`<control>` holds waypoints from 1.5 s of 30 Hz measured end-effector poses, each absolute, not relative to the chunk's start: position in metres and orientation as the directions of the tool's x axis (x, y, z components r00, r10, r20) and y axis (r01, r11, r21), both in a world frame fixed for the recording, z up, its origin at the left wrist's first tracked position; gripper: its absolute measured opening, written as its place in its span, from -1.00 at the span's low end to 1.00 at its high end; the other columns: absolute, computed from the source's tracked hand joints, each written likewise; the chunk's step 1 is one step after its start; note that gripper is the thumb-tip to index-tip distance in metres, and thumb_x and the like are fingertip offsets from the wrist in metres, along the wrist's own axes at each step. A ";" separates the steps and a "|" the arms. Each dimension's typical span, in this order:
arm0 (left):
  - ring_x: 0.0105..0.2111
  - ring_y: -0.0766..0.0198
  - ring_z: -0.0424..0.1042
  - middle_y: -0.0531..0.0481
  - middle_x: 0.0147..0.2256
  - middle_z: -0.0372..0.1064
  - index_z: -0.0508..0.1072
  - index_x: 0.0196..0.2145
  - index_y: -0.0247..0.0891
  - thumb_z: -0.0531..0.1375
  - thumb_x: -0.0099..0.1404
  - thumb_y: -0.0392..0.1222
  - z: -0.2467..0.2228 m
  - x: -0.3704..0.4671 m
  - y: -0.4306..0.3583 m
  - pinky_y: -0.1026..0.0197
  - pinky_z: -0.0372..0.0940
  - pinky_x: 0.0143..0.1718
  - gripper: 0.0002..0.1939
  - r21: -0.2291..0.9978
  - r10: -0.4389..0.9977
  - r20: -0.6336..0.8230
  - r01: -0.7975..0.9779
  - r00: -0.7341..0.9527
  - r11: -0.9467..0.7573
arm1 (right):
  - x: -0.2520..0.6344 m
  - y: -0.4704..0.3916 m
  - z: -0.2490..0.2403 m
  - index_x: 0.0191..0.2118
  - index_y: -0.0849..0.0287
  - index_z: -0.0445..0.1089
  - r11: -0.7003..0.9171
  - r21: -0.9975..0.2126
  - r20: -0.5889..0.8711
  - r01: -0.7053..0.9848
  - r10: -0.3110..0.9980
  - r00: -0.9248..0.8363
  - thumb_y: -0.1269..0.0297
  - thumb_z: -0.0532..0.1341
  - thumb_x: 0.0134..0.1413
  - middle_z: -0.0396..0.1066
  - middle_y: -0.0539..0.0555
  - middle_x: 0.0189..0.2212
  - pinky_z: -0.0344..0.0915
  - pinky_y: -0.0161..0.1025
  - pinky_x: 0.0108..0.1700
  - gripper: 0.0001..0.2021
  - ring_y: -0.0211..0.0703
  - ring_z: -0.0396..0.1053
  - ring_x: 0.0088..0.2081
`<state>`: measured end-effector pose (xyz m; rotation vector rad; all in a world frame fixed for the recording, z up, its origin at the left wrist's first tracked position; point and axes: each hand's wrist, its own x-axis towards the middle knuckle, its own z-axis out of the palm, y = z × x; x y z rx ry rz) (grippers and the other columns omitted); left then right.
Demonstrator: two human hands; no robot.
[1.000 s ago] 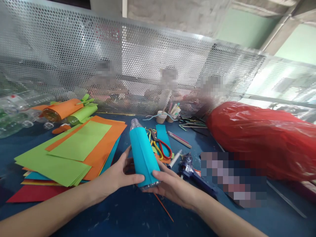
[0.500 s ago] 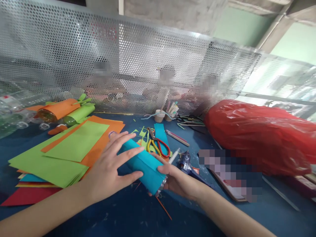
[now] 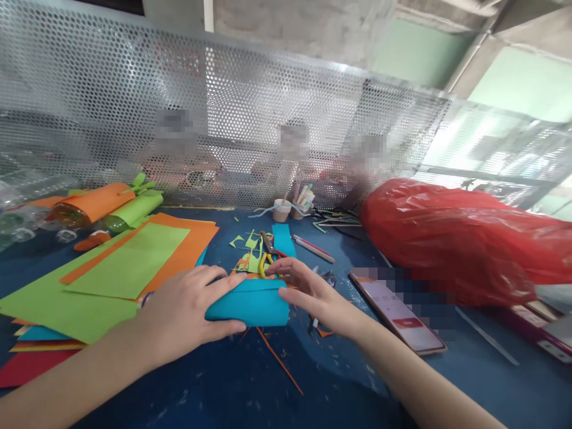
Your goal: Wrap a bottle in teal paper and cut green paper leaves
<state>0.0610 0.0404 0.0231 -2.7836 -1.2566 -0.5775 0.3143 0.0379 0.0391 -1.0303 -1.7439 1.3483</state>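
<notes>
Bottle (image 3: 252, 304) lies between left hand (image 3: 185, 313), clamped on it, and right hand (image 3: 324, 301), spread apart.

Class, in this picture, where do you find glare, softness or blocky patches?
Head view: pale glare streaks the red bag; head view, left edge: the bottles look smeared; head view, right: blocky pixels overlap the phone; head view, centre: the blue roll is sharper, its paper edge visible.

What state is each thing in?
Blue-wrapped bottle: on its side, in the left hand.
Right hand: fingers parted, at the bottle's right end.
Phone: flat, screen lit.
Scissors: partly hidden; open or shut unclear.
Orange-wrapped bottle: on its side.
Green-wrapped bottle: on its side.
Red bag: bulging.
Paper sheets: piled.
</notes>
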 end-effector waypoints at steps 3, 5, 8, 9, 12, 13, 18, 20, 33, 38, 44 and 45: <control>-0.12 0.00 0.45 -0.10 -0.05 0.44 0.31 0.17 -0.05 0.14 0.23 0.25 0.020 0.062 0.040 -0.02 0.36 -0.16 -0.37 0.131 0.730 0.354 0.741 0.585 -0.658 | 0.314 0.039 0.036 -0.13 0.12 0.33 0.132 -0.977 0.044 0.170 0.896 -0.442 0.08 0.27 0.05 0.33 0.03 -0.25 0.22 -0.24 -0.25 -0.68 -0.16 0.30 -0.25; -0.12 0.00 0.45 -0.11 -0.04 0.44 0.33 0.16 -0.05 0.13 0.22 0.27 0.017 0.061 0.040 -0.03 0.35 -0.14 -0.37 0.116 0.728 0.364 0.747 0.581 -0.655 | 0.313 0.041 0.031 -0.18 0.15 0.35 0.117 -0.978 0.035 0.172 0.908 -0.418 0.12 0.26 0.06 0.34 0.01 -0.30 0.19 -0.26 -0.28 -0.74 -0.20 0.29 -0.30; -0.11 -0.03 0.45 -0.11 -0.05 0.44 0.32 0.16 -0.03 0.12 0.22 0.29 0.013 0.061 0.040 -0.04 0.35 -0.15 -0.37 0.091 0.729 0.361 0.756 0.581 -0.648 | 0.313 0.044 0.027 -0.22 0.15 0.37 0.095 -0.978 0.016 0.183 0.920 -0.391 0.14 0.25 0.05 0.34 0.00 -0.32 0.18 -0.27 -0.29 -0.78 -0.21 0.28 -0.32; -0.10 -0.03 0.45 -0.11 -0.04 0.44 0.30 0.17 -0.02 0.11 0.22 0.29 0.012 0.061 0.040 -0.04 0.36 -0.14 -0.36 0.086 0.729 0.359 0.757 0.583 -0.648 | 0.312 0.044 0.027 -0.23 0.15 0.38 0.090 -0.978 0.010 0.188 0.922 -0.386 0.15 0.25 0.04 0.35 0.00 -0.32 0.18 -0.26 -0.27 -0.78 -0.20 0.29 -0.31; -0.08 -0.06 0.45 -0.13 0.02 0.42 0.27 0.19 -0.03 0.11 0.22 0.29 0.009 0.063 0.039 -0.06 0.36 -0.14 -0.34 0.075 0.724 0.353 0.754 0.592 -0.653 | 0.311 0.043 0.026 -0.26 0.14 0.37 0.079 -0.974 -0.006 0.210 0.927 -0.376 0.15 0.24 0.04 0.39 0.01 -0.31 0.21 -0.22 -0.20 -0.81 -0.13 0.32 -0.24; -0.08 -0.07 0.45 -0.14 0.04 0.41 0.26 0.20 -0.04 0.11 0.22 0.28 0.008 0.064 0.038 -0.06 0.37 -0.14 -0.33 0.067 0.720 0.346 0.749 0.602 -0.659 | 0.310 0.043 0.026 -0.27 0.14 0.37 0.077 -0.974 -0.008 0.212 0.927 -0.376 0.15 0.23 0.04 0.39 0.02 -0.30 0.21 -0.21 -0.17 -0.81 -0.12 0.32 -0.21; 0.01 -0.09 0.39 -0.14 0.05 0.40 0.17 0.25 -0.05 0.12 0.29 0.16 0.005 0.066 0.033 -0.09 0.36 -0.08 -0.37 0.052 0.648 0.328 0.672 0.687 -0.739 | 0.310 0.043 0.020 -0.33 0.15 0.31 0.093 -0.970 0.000 0.226 0.925 -0.380 0.17 0.24 0.03 0.37 0.02 -0.33 0.20 -0.22 -0.19 -0.83 -0.14 0.30 -0.25; 0.06 -0.06 0.35 -0.11 0.10 0.35 0.14 0.25 0.05 0.11 0.34 0.07 0.004 0.067 0.031 -0.09 0.34 -0.04 -0.44 0.044 0.609 0.320 0.630 0.726 -0.775 | 0.311 0.044 0.018 -0.35 0.15 0.29 0.097 -0.965 -0.004 0.244 0.923 -0.385 0.16 0.25 0.02 0.33 0.00 -0.36 0.18 -0.25 -0.25 -0.82 -0.19 0.27 -0.31; 0.05 -0.01 0.35 -0.09 0.13 0.32 0.05 0.29 0.10 0.06 0.39 0.00 0.007 0.071 0.033 -0.04 0.34 -0.05 -0.45 0.071 0.570 0.302 0.578 0.764 -0.813 | 0.341 0.035 0.048 -0.28 0.14 0.34 0.311 -0.703 0.087 0.640 0.931 -0.356 0.16 0.13 0.20 0.43 0.03 -0.39 0.24 -0.23 -0.31 -0.83 -0.14 0.37 -0.35; -0.03 -0.01 0.41 -0.07 0.08 0.35 0.16 0.23 0.19 0.08 0.38 -0.06 0.008 0.072 0.031 -0.03 0.37 -0.12 -0.51 0.058 0.544 0.355 0.563 0.760 -0.824 | 0.374 0.002 0.038 -0.24 0.24 0.39 0.088 -0.111 0.091 0.990 0.993 -0.078 0.16 0.24 0.09 0.44 0.31 -0.25 0.25 0.06 -0.14 -0.77 0.27 0.39 -0.15; 0.01 -0.04 0.39 -0.11 0.11 0.34 0.11 0.26 0.12 0.07 0.38 0.00 0.005 0.072 0.030 -0.05 0.36 -0.11 -0.48 0.042 0.565 0.313 0.583 0.763 -0.811 | 0.385 -0.012 -0.006 -0.03 0.30 0.34 0.020 0.000 0.194 1.000 0.981 -0.020 0.18 0.17 0.16 0.32 0.42 -0.07 0.33 0.08 -0.14 -0.66 0.29 0.38 -0.08; 0.02 -0.05 0.38 -0.10 0.12 0.34 0.10 0.27 0.12 0.07 0.38 0.01 0.005 0.072 0.030 -0.05 0.36 -0.11 -0.48 0.046 0.571 0.307 0.587 0.762 -0.808 | 0.386 -0.012 -0.010 -0.05 0.29 0.34 0.036 -0.009 0.223 0.999 0.974 -0.033 0.21 0.15 0.18 0.31 0.42 -0.07 0.34 0.08 -0.14 -0.70 0.28 0.38 -0.08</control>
